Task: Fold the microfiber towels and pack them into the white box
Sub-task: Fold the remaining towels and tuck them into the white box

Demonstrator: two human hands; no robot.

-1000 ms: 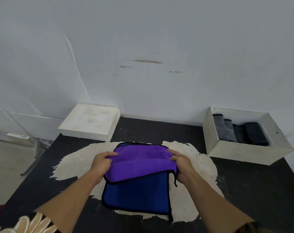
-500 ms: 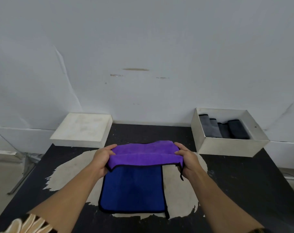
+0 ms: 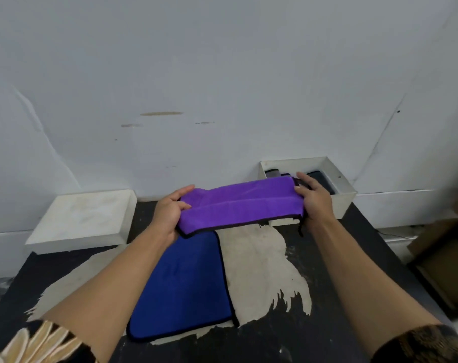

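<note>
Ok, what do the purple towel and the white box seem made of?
The purple towel: soft matte cloth with a fuzzy nap and black stitched edging, likely microfiber. The white box: thin stiff walls, matte, square corners; probably cardboard or painted board, hard to tell.

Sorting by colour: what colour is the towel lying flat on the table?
The towel is blue, black-edged; head view.

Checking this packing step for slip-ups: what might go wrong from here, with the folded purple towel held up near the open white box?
1. The folded purple microfiber towel is gripped only at its ends by the left hand and right hand; its middle may sag and unfold.
2. The open white box holds dark folded towels, so the long purple fold may bunch going in.
</note>
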